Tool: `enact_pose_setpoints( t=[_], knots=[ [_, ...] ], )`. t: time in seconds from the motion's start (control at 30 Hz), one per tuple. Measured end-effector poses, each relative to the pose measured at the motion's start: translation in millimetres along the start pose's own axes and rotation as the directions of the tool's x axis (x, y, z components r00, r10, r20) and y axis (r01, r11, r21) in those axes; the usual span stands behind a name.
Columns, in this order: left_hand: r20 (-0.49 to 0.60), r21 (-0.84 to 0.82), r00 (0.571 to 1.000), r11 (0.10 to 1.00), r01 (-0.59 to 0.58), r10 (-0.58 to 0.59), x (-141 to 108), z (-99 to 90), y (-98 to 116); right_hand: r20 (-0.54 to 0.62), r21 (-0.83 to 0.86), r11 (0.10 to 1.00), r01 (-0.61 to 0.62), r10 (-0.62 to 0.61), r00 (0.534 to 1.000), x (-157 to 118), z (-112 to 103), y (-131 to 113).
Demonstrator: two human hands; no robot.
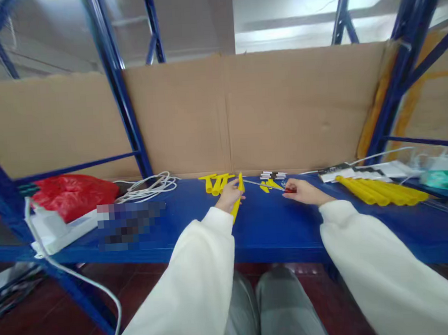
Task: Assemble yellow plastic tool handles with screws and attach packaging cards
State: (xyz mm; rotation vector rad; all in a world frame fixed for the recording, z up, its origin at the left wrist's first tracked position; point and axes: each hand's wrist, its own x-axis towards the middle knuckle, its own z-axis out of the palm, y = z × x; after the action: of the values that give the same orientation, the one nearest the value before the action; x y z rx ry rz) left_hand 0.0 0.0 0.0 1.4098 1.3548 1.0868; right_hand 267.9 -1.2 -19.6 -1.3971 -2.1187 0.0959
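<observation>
"What's the setting?"
"A blue desk (191, 225) built into a blue rack (118, 85), with cardboard (288, 108) along its back and a dark red floor (47, 320) below."
"And the tube?"
"The yellow tube (236, 208) slants in the left hand (228, 197), fingers closed round it, above the desk."
"The right hand (304, 192)?"
"Closed on the red handle of a tool (290, 189). Its thin shaft points left at the tube's upper end; touching or not, I can't quite tell."
"Anything in between?"
"Small yellow pieces (269, 184) by the shaft, black-and-white sticks (273, 175) behind them. Short tubes (209, 184) lie beyond the left hand, long tubes (381, 191) past the right. Far left: a red bag (76, 194), white cable (153, 187)."
</observation>
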Motion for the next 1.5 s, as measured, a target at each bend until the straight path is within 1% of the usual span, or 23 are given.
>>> enact_pose_setpoints(
  t=[0.3, 0.47, 0.57, 0.63, 0.73, 0.8, 0.9, 1.0, 1.1, 1.3, 1.5],
  knots=[
    [-0.003, -0.024, 1.000, 1.000, 0.010, -0.010, -0.1, 0.9, 0.3, 0.017, -0.043, 0.998, -0.050, 0.051, 0.999, -1.9, -1.9, 0.8],
    [-0.017, -0.027, 1.000, 1.000, 0.012, -0.013, -1.2, 1.1, 1.0, 0.028, -0.104, 0.990, -0.096, 0.099, 0.995, -2.6, -4.9, -0.1],
    [-0.032, -0.025, 0.999, 1.000, 0.009, -0.010, -0.8, 1.9, 0.1, 0.044, -0.165, 0.976, -0.142, 0.151, 0.988, -2.6, -8.2, 1.7],
    [-0.041, -0.028, 0.999, 1.000, 0.004, -0.005, -1.1, 2.5, 0.1, 0.039, -0.238, 0.949, -0.207, 0.222, 0.974, -2.6, -10.9, 4.3],
    [-0.040, -0.035, 0.999, 0.999, 0.009, -0.010, -2.3, 3.2, 1.3, 0.002, -0.355, 0.878, -0.321, 0.344, 0.939, -3.2, -16.1, 9.8],
    [-0.034, -0.037, 0.999, 0.999, 0.016, -0.018, -3.4, 3.4, 2.7, -0.015, -0.401, 0.842, -0.361, 0.388, 0.921, -4.3, -19.7, 13.7],
    [-0.041, -0.039, 0.999, 0.999, 0.019, -0.021, -4.5, 3.5, 4.1, -0.023, -0.434, 0.815, -0.384, 0.416, 0.909, -6.6, -24.2, 18.7],
    [-0.050, -0.037, 0.998, 0.999, 0.022, -0.024, -4.3, 3.4, 4.0, -0.020, -0.441, 0.807, -0.393, 0.429, 0.903, -9.1, -27.2, 20.7],
    [-0.051, -0.031, 0.998, 0.999, 0.023, -0.024, -2.8, 2.9, 2.8, -0.003, -0.431, 0.803, -0.412, 0.455, 0.890, -11.2, -29.7, 18.9],
    [-0.045, -0.008, 0.999, 1.000, 0.027, -0.027, 0.8, 1.1, 1.2, 0.035, -0.447, 0.767, -0.461, 0.530, 0.847, -12.7, -33.1, 10.3],
    [-0.016, 0.021, 0.999, 0.999, 0.033, -0.033, -1.1, 0.6, 3.1, 0.049, -0.499, 0.734, -0.460, 0.554, 0.831, -12.8, -33.8, 11.3]
  ],
)
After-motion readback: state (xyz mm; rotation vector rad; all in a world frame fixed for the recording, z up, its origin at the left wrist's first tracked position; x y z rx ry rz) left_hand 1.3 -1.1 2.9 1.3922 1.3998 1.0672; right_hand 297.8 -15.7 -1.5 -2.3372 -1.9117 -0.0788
